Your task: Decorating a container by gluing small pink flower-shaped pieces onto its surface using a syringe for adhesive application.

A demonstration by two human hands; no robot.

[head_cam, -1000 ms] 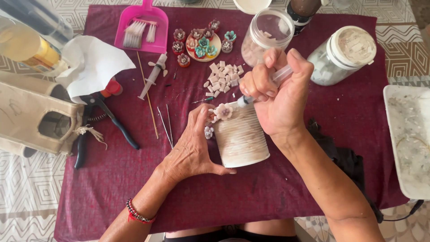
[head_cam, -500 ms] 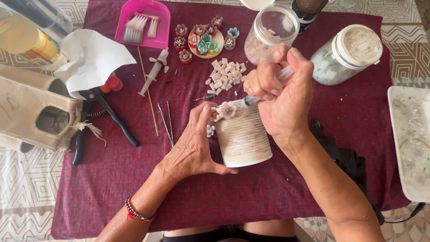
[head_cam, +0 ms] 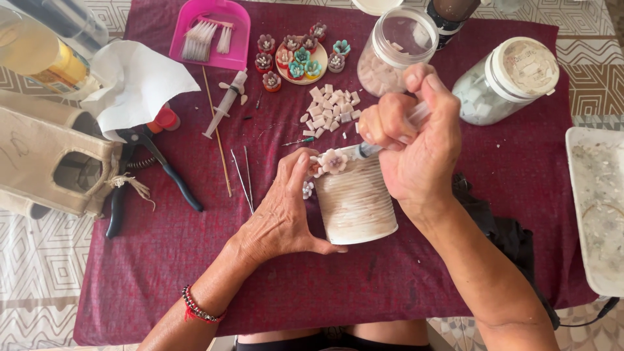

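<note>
Maroon cloth (head_cam: 195,260) covers the table, laid over a patterned cream surface; near its middle lies a ribbed cream can (head_cam: 354,201) on its side, and every place below is told from that can.

On the can's left side the left hand (head_cam: 283,214) grips it, thumb under the lower rim, fingers curled over the upper edge, where they pinch a small pale flower (head_cam: 334,160) against the wall; a red and black beaded bracelet (head_cam: 198,307) sits on that wrist, below and left of the can.

Above and right of the can the right hand (head_cam: 413,146) is closed around a clear syringe (head_cam: 390,133), thumb on the plunger end; the syringe tip touches the can's upper wall just beside the flower.

Just above the can lies a heap of small pale square tiles (head_cam: 331,110); farther above, a round plate (head_cam: 300,62) carries little coloured flowers; left of that plate sits a pink dustpan (head_cam: 211,32) with a brush.

Up and right of the can stand 2 clear plastic jars, 1 open (head_cam: 396,42), 1 lidded (head_cam: 507,78); far right, a white tray (head_cam: 595,208); to the left of the can, thin wires (head_cam: 244,179), a second syringe (head_cam: 224,104), black-handled pliers (head_cam: 153,175) and a beige cloth bag (head_cam: 45,159).
</note>
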